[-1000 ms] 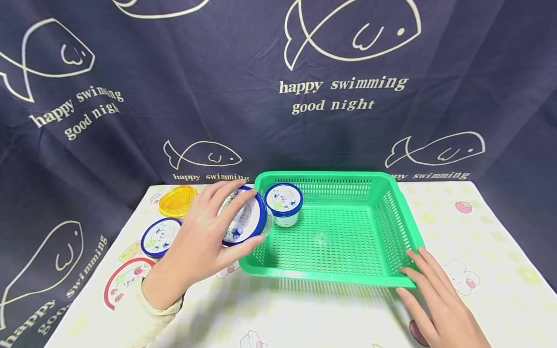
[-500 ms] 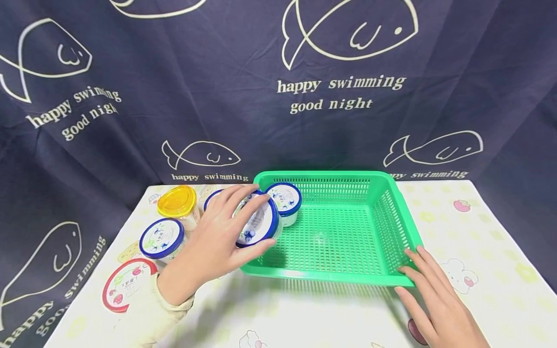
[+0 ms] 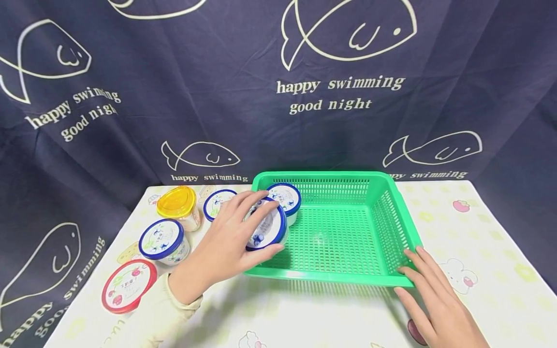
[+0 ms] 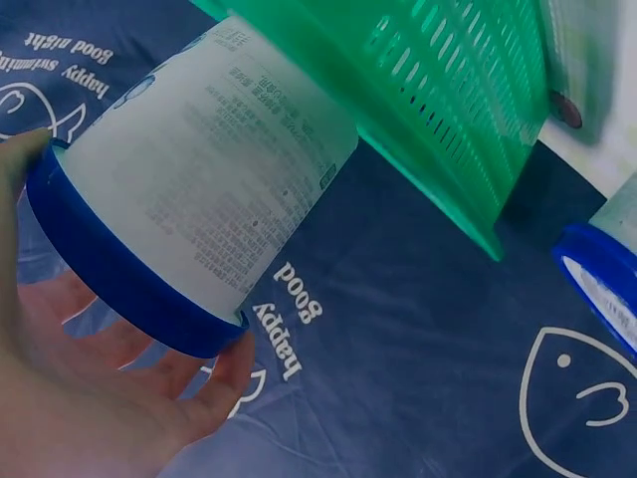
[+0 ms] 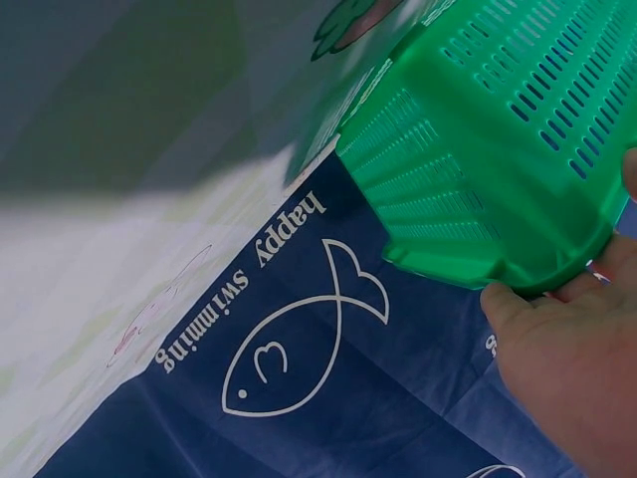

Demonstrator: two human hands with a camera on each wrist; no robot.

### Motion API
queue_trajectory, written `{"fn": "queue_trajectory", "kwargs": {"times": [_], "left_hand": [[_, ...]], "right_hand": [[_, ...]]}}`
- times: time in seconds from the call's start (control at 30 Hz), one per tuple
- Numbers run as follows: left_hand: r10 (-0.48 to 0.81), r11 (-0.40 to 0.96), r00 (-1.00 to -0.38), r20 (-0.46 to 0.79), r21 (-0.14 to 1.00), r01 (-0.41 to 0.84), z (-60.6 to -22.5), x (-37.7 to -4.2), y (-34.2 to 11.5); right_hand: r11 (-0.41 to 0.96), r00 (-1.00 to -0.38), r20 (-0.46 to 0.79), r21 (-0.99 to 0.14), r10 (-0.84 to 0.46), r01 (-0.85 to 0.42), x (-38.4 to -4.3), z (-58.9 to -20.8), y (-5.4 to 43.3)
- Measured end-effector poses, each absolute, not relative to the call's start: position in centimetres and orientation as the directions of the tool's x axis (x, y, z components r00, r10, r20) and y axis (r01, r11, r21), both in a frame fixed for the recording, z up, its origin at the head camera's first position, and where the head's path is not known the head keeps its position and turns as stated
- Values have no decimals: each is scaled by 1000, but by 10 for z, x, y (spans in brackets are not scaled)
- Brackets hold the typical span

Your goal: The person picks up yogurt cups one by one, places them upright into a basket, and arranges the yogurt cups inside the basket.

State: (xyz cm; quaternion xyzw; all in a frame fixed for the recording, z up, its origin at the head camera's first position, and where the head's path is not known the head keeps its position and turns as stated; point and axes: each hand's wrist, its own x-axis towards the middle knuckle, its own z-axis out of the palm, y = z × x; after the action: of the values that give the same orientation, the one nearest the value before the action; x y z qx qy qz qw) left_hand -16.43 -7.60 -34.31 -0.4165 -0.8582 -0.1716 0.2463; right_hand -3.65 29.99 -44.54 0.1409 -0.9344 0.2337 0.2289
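Note:
My left hand (image 3: 226,237) grips a white tub with a blue lid (image 3: 266,229), its fingers and thumb spread round the lid's edge. The left wrist view shows this tub's printed side, with the green basket (image 4: 438,189) close by. It hangs over the basket's left side, partly overlapping a blue-lidded tub (image 3: 285,197) that stands inside at the back left. At the front right corner my right hand (image 3: 441,307) holds the basket's rim (image 3: 326,277), fingers over the inside and thumb outside.
Left of the basket, several tubs stand on the patterned tablecloth (image 3: 304,319): one yellow-lidded (image 3: 177,203), one red-lidded (image 3: 129,285), a blue-lidded one (image 3: 162,239) and another blue-lidded one (image 3: 216,203) partly behind my left hand. A dark blue fish-print curtain (image 3: 330,140) hangs behind.
My left hand has carried the blue-lidded tub rightward, from beside the basket to over its left side. The tubs on the left show more fully. My right hand stays at the rim.

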Motion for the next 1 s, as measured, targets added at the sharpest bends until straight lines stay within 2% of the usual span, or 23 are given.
{"fn": "queue_trajectory", "kwargs": {"times": [1.0], "left_hand": [[661,615,-582,473,103,782,-370,-179,-66]], "right_hand": [[859,-858,490,-361,-156,-363,-37,-443,299]]}}
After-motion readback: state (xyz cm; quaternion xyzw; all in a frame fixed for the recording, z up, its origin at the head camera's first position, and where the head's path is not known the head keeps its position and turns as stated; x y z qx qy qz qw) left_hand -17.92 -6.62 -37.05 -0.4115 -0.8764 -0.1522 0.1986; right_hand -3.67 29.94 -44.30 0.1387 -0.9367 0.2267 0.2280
